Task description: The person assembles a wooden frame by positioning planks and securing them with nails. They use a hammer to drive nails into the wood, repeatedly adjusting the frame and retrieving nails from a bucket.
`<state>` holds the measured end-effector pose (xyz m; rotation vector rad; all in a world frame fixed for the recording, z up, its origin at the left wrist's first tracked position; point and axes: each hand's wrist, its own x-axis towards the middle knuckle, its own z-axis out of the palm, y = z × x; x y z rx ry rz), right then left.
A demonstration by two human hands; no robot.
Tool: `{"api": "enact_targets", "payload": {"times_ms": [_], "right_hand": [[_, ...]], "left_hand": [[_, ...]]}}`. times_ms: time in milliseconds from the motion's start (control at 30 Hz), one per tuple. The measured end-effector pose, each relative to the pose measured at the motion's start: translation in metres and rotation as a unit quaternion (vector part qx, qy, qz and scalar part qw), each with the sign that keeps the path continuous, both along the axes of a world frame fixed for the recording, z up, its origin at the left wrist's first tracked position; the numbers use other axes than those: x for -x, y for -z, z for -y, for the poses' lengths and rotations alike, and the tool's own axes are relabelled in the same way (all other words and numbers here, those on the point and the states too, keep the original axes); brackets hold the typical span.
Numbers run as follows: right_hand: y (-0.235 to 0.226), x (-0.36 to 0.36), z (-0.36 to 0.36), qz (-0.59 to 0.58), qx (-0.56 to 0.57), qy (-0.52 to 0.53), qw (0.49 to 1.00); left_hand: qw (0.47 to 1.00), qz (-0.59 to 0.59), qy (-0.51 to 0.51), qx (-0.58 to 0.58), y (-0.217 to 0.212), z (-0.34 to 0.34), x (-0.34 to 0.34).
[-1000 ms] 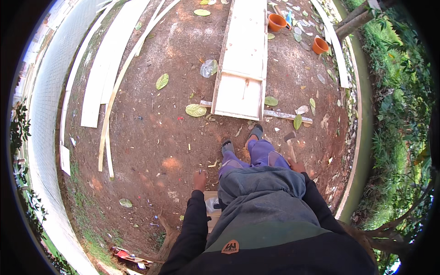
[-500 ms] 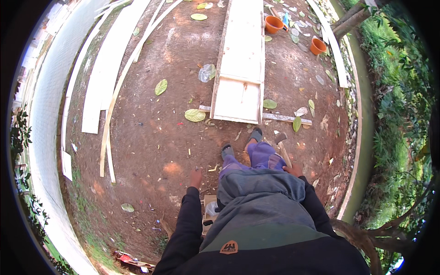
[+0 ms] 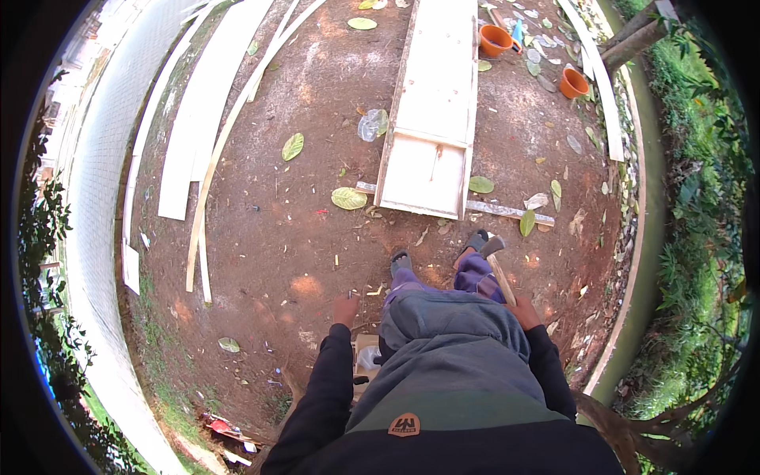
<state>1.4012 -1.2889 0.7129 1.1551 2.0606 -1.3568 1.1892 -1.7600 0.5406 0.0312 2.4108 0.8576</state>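
Observation:
My right hand (image 3: 525,312) is closed around the wooden handle of a hatchet (image 3: 494,247). Its dark head points forward, beside my right leg. My left hand (image 3: 345,309) hangs low on the other side, fingers drawn together; a tiny thin thing seems to show at the fingertips, too small to name. Ahead of my feet lies a long shallow wooden box frame (image 3: 425,173) with pale panels and a crosspiece near its close end. A narrow wooden strip (image 3: 507,210) passes under that end and sticks out on both sides.
Long pale boards (image 3: 207,119) and thin strips lie on the left by a block wall (image 3: 103,206). Two orange buckets (image 3: 495,39) stand at the far right. A low kerb (image 3: 633,293) borders greenery. Beside my left leg is a cardboard box (image 3: 366,342). Leaves litter the dirt.
My right hand has raised the hatchet slightly, swinging its head forward, away from my leg. My right foot has moved a little to the right. The view has shifted slightly left.

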Motion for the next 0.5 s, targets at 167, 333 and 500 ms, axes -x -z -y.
{"api": "enact_targets", "payload": {"times_ms": [167, 333, 500], "right_hand": [[0.043, -0.018, -0.064, 0.023, -0.076, -0.108, 0.991], [0.085, -0.042, -0.159, 0.010, -0.171, -0.184, 0.968], [0.014, -0.023, -0.265, 0.086, -0.142, -0.173, 0.971]], "left_hand": [[0.974, 0.148, -0.172, -0.008, -0.013, -0.073, 0.012], [0.999, 0.001, -0.004, 0.042, 0.035, -0.122, 0.014], [0.994, 0.076, -0.022, 0.081, 0.005, -0.304, 0.030]]}}
